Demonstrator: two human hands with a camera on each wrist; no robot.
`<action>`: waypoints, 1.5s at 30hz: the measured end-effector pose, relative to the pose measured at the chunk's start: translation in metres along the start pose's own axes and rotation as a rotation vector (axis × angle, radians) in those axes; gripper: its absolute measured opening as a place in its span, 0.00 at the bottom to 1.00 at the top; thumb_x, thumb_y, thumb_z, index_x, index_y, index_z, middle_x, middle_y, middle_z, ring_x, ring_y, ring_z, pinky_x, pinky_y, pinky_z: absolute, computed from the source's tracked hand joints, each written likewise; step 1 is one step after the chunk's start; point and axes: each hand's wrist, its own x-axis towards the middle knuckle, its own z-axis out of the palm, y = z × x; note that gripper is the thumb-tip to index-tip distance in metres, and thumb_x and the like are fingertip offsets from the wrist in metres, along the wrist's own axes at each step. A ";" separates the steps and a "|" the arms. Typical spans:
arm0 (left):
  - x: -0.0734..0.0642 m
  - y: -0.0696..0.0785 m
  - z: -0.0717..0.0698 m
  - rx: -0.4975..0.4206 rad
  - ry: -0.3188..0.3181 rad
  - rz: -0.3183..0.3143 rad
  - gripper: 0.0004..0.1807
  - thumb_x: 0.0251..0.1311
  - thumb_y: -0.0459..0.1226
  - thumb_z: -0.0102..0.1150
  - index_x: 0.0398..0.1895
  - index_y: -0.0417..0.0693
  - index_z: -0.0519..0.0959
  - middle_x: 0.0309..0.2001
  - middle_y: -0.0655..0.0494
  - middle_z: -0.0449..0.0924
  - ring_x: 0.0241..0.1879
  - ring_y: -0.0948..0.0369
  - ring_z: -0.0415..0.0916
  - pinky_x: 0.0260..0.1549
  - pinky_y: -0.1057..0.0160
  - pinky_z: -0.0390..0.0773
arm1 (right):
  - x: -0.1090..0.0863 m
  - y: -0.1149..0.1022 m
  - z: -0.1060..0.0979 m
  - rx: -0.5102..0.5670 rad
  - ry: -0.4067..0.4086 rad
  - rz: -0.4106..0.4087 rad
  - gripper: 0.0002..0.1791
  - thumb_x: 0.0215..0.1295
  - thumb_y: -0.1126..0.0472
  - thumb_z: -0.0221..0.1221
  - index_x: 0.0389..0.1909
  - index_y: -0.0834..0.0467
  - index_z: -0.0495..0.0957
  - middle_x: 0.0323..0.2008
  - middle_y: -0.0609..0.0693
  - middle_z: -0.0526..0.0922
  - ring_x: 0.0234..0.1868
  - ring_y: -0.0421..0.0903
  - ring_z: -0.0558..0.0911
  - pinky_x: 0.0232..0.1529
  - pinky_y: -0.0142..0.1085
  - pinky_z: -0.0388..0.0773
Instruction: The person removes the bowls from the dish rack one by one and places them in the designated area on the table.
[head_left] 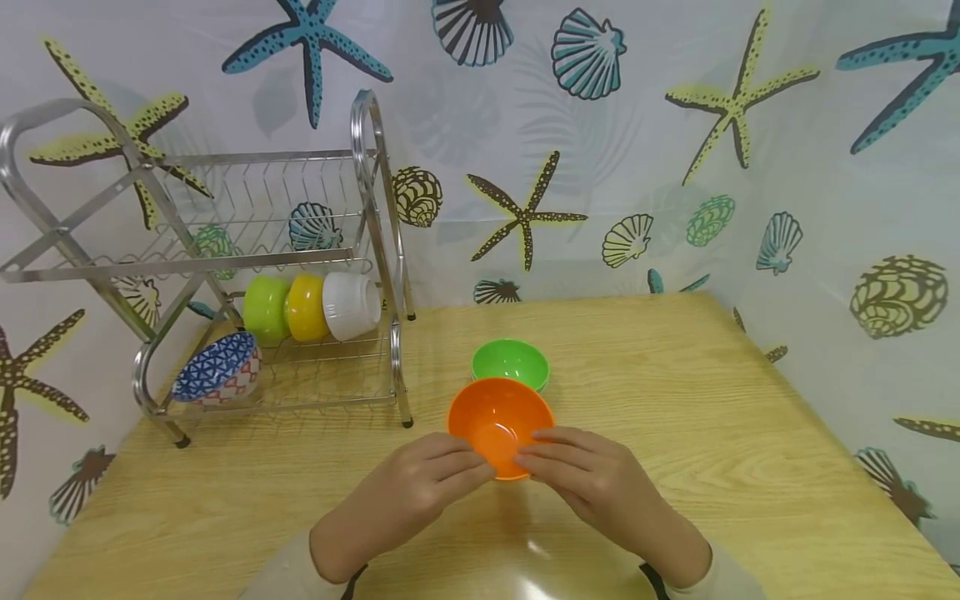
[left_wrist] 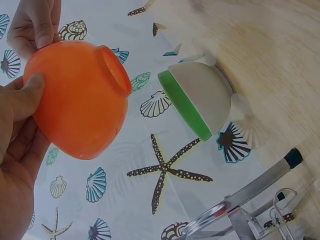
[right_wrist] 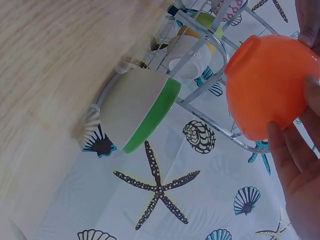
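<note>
An orange bowl (head_left: 498, 408) is held up over the table in both hands, its inside tilted toward me. On its left side, my left hand (head_left: 431, 475) grips the near rim, and the left wrist view shows that thumb (left_wrist: 32, 92) pressed on the outer wall. Opposite, my right hand (head_left: 592, 471) holds the right side of the rim, fingers reaching over the inside. Just behind stands an upright bowl (head_left: 510, 362), green within; its pale outer wall (right_wrist: 131, 102) shows in the right wrist view. The orange bowl overlaps its front edge in the head view.
At left stands a two-tier metal dish rack (head_left: 397, 367). Its lower tier carries a green bowl (head_left: 264, 308), a yellow bowl (head_left: 303, 308), a white bowl (head_left: 348, 307) and a blue-and-red patterned bowl (head_left: 221, 367). A seashell-print cloth (head_left: 585, 158) hangs behind the wooden table (head_left: 675, 375).
</note>
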 end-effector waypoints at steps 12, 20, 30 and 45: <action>0.003 0.000 0.000 0.037 -0.021 0.010 0.11 0.63 0.29 0.54 0.43 0.44 0.84 0.40 0.59 0.84 0.43 0.62 0.78 0.50 0.69 0.78 | 0.001 0.001 0.000 -0.046 0.036 -0.008 0.16 0.74 0.59 0.49 0.39 0.57 0.86 0.37 0.48 0.87 0.38 0.47 0.85 0.41 0.36 0.83; 0.004 0.000 0.001 0.049 -0.042 0.024 0.14 0.70 0.30 0.45 0.43 0.44 0.84 0.40 0.59 0.84 0.43 0.62 0.77 0.52 0.70 0.76 | -0.001 0.001 0.001 -0.061 0.055 -0.011 0.17 0.74 0.60 0.49 0.34 0.58 0.86 0.35 0.49 0.87 0.37 0.47 0.85 0.40 0.35 0.83; 0.004 0.000 -0.001 0.039 -0.066 0.013 0.11 0.66 0.29 0.53 0.45 0.44 0.83 0.41 0.58 0.84 0.43 0.62 0.77 0.52 0.71 0.76 | -0.001 0.001 0.004 -0.071 0.071 -0.045 0.17 0.74 0.63 0.48 0.33 0.60 0.85 0.33 0.51 0.87 0.36 0.48 0.84 0.41 0.36 0.83; 0.003 -0.001 0.001 0.090 -0.107 0.026 0.13 0.68 0.28 0.48 0.46 0.44 0.82 0.42 0.59 0.82 0.43 0.63 0.77 0.51 0.70 0.76 | -0.001 0.002 0.007 -0.029 0.060 -0.060 0.17 0.74 0.66 0.47 0.32 0.62 0.83 0.33 0.51 0.85 0.36 0.48 0.82 0.44 0.33 0.81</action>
